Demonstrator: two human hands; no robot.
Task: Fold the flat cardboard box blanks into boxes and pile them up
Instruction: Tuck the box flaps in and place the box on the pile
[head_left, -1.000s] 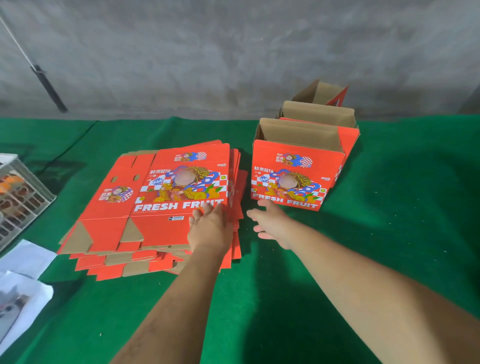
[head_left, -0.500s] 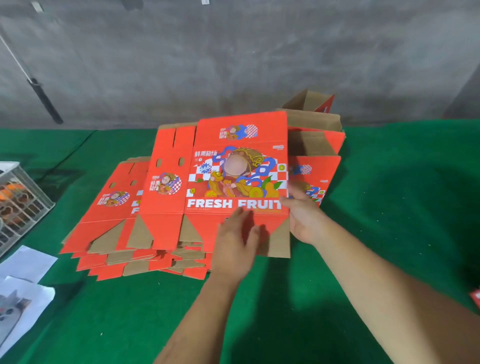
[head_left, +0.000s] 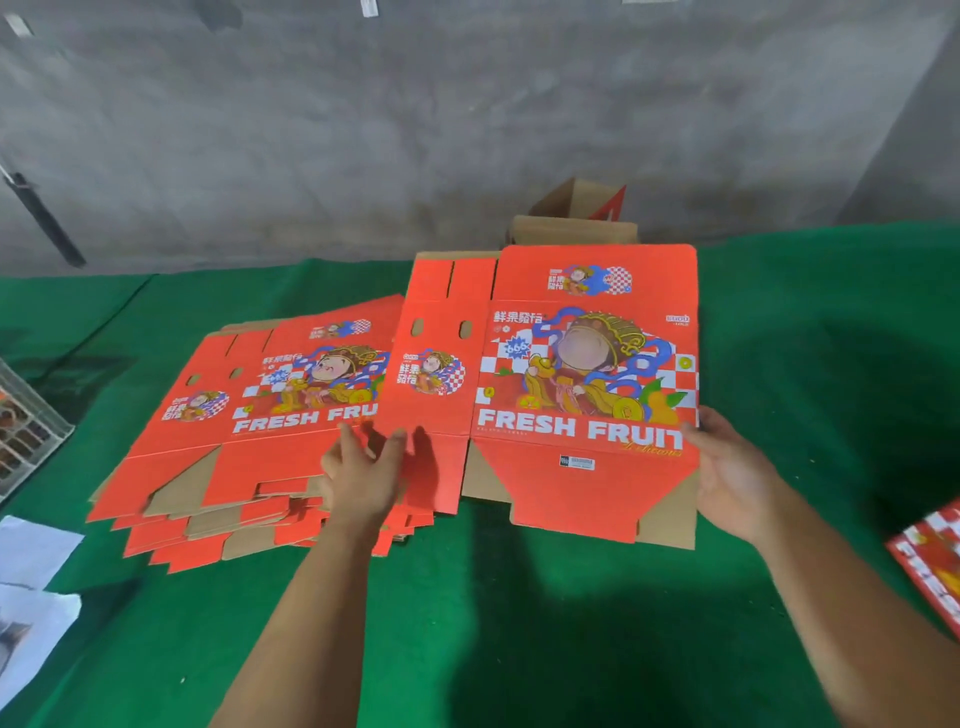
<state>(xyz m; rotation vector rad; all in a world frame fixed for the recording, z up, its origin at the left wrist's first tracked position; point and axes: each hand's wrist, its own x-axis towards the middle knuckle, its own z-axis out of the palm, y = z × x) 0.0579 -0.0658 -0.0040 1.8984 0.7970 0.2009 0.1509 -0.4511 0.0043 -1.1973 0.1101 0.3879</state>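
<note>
I hold one flat red "FRESH FRUIT" box blank (head_left: 582, 395) tilted up over the green table (head_left: 493, 623). My right hand (head_left: 732, 473) grips its right edge near the lower corner. At the blank's lower left corner is my left hand (head_left: 363, 478), its spread, straight fingers touching the narrow side panel. A stack of several flat blanks (head_left: 244, 441) lies to the left, partly under the held blank. Behind the blank, only the brown flaps of the folded boxes (head_left: 576, 223) show.
A wire crate (head_left: 26, 431) stands at the left edge, with white paper sheets (head_left: 31, 571) in front of it. Part of another red box (head_left: 930, 561) pokes in at the right edge. A grey concrete wall runs behind the table.
I lifted the top blank off the stack and carried it right, in front of the folded boxes. My right hand moved to its right edge and my left hand to its lower left corner.
</note>
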